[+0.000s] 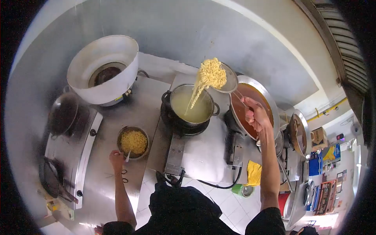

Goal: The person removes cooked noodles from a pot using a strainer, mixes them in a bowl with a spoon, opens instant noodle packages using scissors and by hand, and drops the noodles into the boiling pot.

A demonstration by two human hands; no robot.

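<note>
My right hand (pixel 255 113) grips the handle of a mesh strainer (pixel 231 80), raised above the back of the stove. Pale yellow noodles (pixel 211 74) heap over its left side, and a long strand hangs down over a black pot (pixel 165 105) of cloudy, yellowish liquid. At the lower left, my left hand (pixel 116 160) is closed beside a round metal bowl (pixel 147 141) of yellow noodles (pixel 133 141). A pale utensil handle (pixel 127 156) leans out at the bowl's front. Whether my left fingers hold anything is hard to see.
Scissors (pixel 124 176) lie on the steel counter below the bowl. A large pan (pixel 250 98) of reddish-brown liquid stands right of the pot. A tall white drum-shaped container (pixel 131 55) is at the back left. Dark pans (pixel 62 113) sit far left; a yellow cloth (pixel 253 172) hangs at the front edge.
</note>
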